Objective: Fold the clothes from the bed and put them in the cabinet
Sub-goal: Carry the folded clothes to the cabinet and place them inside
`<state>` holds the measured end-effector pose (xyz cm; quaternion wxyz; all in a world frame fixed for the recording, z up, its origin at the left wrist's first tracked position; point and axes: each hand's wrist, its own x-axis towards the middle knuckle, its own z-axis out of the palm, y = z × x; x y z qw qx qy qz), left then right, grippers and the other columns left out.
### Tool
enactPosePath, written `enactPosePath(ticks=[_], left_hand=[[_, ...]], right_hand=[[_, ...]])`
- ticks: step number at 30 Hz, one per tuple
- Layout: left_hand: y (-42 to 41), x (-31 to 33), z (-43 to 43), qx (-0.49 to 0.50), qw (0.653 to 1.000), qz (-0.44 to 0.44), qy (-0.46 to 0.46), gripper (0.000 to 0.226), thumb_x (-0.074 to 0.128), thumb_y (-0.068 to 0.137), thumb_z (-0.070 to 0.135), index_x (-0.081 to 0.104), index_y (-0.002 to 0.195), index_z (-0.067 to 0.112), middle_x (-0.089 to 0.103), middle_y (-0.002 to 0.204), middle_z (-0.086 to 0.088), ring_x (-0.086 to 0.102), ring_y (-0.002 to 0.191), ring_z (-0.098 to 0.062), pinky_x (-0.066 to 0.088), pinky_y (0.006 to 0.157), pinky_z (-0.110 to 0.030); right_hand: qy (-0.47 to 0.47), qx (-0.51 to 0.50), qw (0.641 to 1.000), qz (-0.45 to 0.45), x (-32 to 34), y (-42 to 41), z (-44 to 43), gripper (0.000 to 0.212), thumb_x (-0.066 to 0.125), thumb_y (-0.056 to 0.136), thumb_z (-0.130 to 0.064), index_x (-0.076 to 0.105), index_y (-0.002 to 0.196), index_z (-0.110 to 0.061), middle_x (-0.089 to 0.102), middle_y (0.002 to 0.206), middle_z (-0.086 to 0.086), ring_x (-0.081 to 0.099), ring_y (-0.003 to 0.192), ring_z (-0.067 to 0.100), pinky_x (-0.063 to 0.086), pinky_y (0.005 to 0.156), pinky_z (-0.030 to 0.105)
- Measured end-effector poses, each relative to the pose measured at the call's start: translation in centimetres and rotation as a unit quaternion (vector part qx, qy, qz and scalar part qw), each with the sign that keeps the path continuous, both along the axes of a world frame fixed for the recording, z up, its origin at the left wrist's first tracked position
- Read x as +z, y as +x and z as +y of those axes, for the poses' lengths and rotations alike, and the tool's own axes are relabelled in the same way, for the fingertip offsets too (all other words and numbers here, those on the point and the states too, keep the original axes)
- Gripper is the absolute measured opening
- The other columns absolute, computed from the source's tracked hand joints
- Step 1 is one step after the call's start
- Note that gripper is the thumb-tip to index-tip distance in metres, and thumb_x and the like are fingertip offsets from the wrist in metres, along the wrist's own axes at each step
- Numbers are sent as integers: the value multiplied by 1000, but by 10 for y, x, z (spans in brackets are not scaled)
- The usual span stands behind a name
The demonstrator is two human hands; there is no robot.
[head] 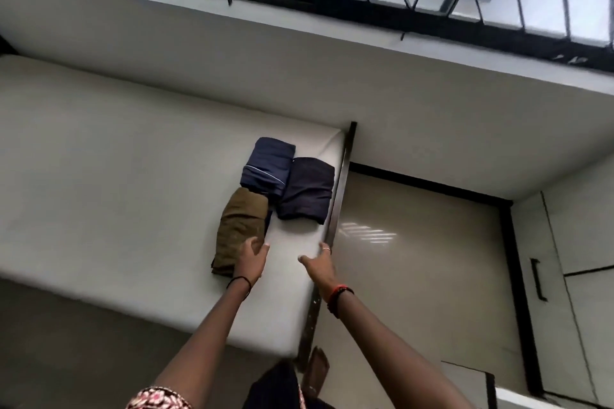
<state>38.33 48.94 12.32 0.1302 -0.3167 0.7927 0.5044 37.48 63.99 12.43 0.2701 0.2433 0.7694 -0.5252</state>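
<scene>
Closest to me, a patterned sleeve [156,399] edged the view at 6 o'clock, with both bare arms reaching up toward the bed [116,176]. I saw the left hand [251,261] resting on the near end of the olive fold [240,229], fingers released and spread, pinching nothing. At its 3 o'clock the right hand [319,265] lay over the mattress edge just beside the dark frame [336,206], fingers straight and loose, grasping nothing. I could not tell whether it touched. Three folded clothes sat together on the bed: the olive fold, a blue fold [268,164] touching it at 12 o'clock, and a black fold [307,188] against the blue one's right side. A white door [584,236] stood well apart at 3 o'clock.
</scene>
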Motion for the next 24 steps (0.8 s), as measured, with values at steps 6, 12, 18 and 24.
enactPosePath(ticks=[6,12,18,24], left_hand=[[-21,-40,-60,4,999,-38,-12,49,55,94,26,44,136,4,43,142,-18,42,129,-32,34,106,-37],[-66,-97,-125,-33,996,-83,-10,51,55,94,29,43,136,4,43,140,-19,44,127,-33,36,104,-38],[-119,-156,-172,-75,990,-115,23,57,57,91,36,41,138,8,42,142,-17,44,126,-33,38,104,-41],[-147,-202,-199,-70,977,-163,117,88,65,76,60,36,142,9,39,147,-12,42,131,-28,37,107,-40]], right_hand=[[7,14,999,-38,-47,-29,-37,75,64,88,-20,20,148,-14,41,144,14,44,128,27,37,105,33],[-27,-39,995,-87,-97,-70,-86,96,74,79,-37,14,149,-11,31,150,15,34,137,27,33,108,32],[-10,-112,987,-115,-151,-125,-136,117,83,62,-52,18,148,-7,35,148,15,37,135,29,34,110,36],[-78,-118,982,-127,-203,-154,-166,121,85,59,-47,13,150,-15,38,146,15,44,128,24,37,105,31]])
